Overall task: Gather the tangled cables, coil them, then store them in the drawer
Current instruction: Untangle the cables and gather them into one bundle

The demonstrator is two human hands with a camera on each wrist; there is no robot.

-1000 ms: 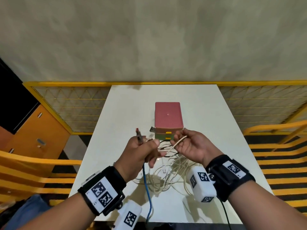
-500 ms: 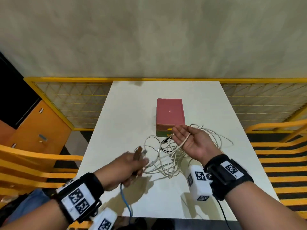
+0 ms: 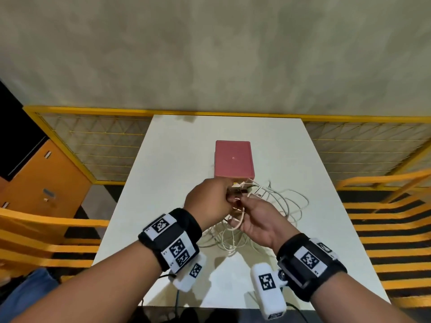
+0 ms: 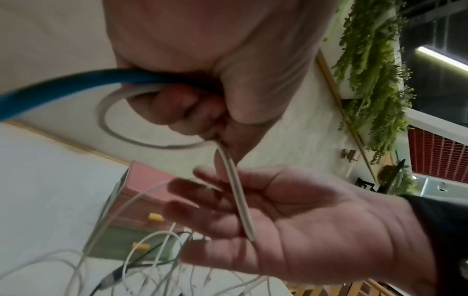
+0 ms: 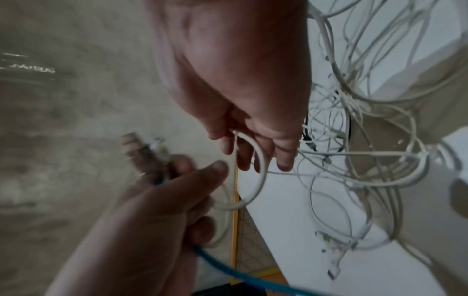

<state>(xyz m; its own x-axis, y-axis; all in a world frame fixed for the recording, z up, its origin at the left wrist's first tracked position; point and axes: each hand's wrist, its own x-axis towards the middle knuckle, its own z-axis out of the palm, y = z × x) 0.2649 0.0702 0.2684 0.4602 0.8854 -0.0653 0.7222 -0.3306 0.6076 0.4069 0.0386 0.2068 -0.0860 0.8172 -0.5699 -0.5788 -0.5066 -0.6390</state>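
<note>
My left hand [image 3: 221, 197] is raised in front of the small pink drawer box [image 3: 233, 159]. It grips a blue cable [image 4: 63, 86] and a loop of white flat cable [image 4: 113, 132]. A ribbed plug [image 5: 139, 148] sticks out above its thumb. My right hand [image 3: 245, 207] is just right of it, palm open, fingers relaxed. The white cable's free end [image 4: 238, 200] lies across that palm. A tangle of thin white cables [image 3: 282, 206] with a black one lies on the white table [image 3: 175, 159] under and right of the hands.
The box [image 4: 144, 180] has green lower drawers with yellow handles [image 4: 155, 217]. Yellow mesh railing [image 3: 105, 145] borders the table's far and side edges. An orange cabinet [image 3: 39, 183] stands at left, yellow slatted seats [image 3: 384, 217] on both sides.
My left hand has risen from low left to meet the right hand by the box, bringing the blue cable and a white loop. The right hand stayed near the box.
</note>
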